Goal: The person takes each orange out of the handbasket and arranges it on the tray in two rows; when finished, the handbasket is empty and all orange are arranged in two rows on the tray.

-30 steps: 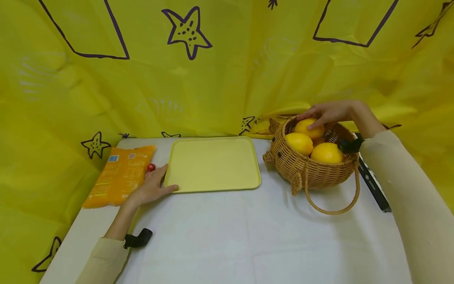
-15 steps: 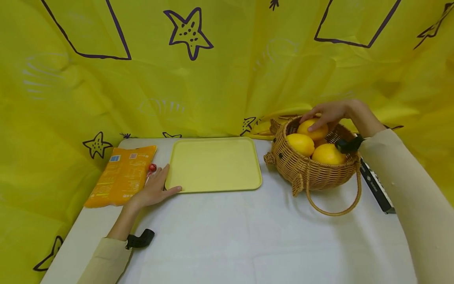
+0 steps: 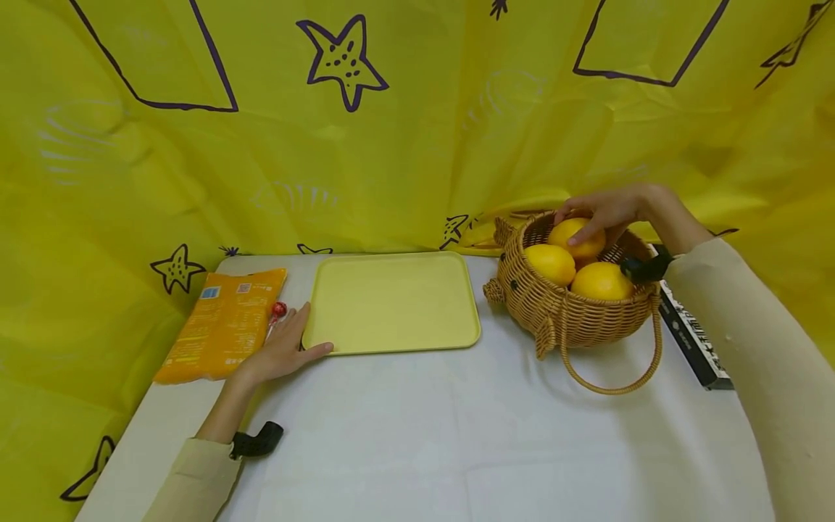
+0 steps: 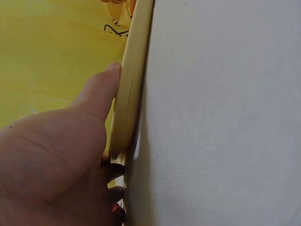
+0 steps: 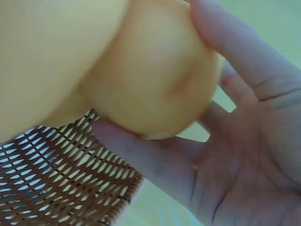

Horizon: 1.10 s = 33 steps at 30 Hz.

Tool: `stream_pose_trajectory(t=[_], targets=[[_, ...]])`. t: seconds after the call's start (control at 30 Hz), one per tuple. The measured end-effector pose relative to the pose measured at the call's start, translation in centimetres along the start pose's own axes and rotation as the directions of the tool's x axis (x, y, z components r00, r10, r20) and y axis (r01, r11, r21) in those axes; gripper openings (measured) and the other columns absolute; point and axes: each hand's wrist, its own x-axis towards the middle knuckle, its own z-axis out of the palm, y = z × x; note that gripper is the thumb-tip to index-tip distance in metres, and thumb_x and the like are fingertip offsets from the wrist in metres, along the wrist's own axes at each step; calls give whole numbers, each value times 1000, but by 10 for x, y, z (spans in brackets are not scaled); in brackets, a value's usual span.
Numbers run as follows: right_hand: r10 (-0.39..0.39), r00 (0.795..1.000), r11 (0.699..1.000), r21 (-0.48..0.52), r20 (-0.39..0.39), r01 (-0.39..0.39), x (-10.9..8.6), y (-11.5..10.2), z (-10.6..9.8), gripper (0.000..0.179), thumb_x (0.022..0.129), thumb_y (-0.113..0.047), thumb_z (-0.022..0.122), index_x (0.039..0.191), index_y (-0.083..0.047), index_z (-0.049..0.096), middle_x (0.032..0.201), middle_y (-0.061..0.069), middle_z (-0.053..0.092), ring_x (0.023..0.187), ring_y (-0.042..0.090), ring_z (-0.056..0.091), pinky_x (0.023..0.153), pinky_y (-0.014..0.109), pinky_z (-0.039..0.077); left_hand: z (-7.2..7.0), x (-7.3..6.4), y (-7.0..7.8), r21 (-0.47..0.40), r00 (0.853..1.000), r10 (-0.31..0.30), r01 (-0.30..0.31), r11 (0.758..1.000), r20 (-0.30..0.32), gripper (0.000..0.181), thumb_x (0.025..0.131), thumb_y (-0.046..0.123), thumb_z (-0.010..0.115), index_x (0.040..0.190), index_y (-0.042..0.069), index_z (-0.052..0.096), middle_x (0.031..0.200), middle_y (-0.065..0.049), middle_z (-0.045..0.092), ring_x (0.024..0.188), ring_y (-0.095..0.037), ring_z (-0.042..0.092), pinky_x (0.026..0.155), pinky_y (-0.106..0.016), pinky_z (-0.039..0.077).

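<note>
I have the right hand (image 3: 609,206) curled around the rear yellow fruit (image 5: 160,70), thumb and fingers on opposing sides; its grip is narrowed to the fruit's width. The fruit sits inside the wicker basket (image 3: 600,322), behind two similar fruits (image 3: 601,281). I have the left hand (image 3: 283,351) extended, grip wide, thumb touching the front edge of the yellow tray (image 3: 394,301). An orange packet (image 3: 225,326) and a red lollipop (image 3: 279,309) lie beside it on the bench (image 3: 457,428).
</note>
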Motion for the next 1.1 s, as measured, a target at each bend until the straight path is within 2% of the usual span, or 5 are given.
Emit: stream_pose_trajectory(t=[0.27, 0.4, 0.57, 0.9, 1.1], targets=[[-52, 999, 989, -142, -9, 50, 1, -2, 4, 75, 96, -34, 60, 152, -2, 22, 146, 30, 31, 125, 35, 44, 94, 40, 51, 0, 1, -1, 4, 1000, -2, 2, 1000, 0, 103, 91, 56, 57, 153, -6, 4, 161, -29, 4, 148, -49, -1, 118, -66, 1], [-43, 998, 979, -199, -55, 31, -7, -6, 1, 75, 93, -35, 64, 151, -3, 29, 147, 28, 33, 121, 31, 45, 89, 34, 49, 1, 2, -1, 0, 1000, 6, -6, 1000, 0, 103, 91, 55, 57, 153, -7, 4, 160, -29, 3, 148, -50, -1, 117, -66, 1], [-23, 988, 990, -140, -154, 1, -21, -9, -3, 75, 94, -36, 62, 152, -5, 28, 147, 27, 32, 107, 24, 55, 79, 33, 56, 1, 2, -2, -4, 1000, 9, -9, 1000, -4, 103, 91, 55, 58, 153, -7, 4, 160, -30, 3, 147, -50, -2, 118, -66, 0], [-82, 909, 997, -26, -409, 79, -40, -25, 15, 67, 95, -40, 58, 153, -20, 31, 152, 20, 35, 113, 24, 56, 79, 33, 57, 0, 1, -1, 10, 1000, 14, -14, 1000, -10, 102, 91, 54, 58, 152, -8, 5, 160, -30, 5, 147, -51, 1, 118, -66, 2], [-72, 830, 983, 100, -553, 152, -41, -43, 44, 65, 93, -41, 63, 149, -21, 38, 143, 16, 43, 93, 8, 60, 72, 30, 60, 0, -1, -1, 12, 1000, 15, -15, 1000, -11, 101, 91, 54, 57, 153, -7, 5, 160, -30, 5, 147, -51, 1, 118, -66, 3]])
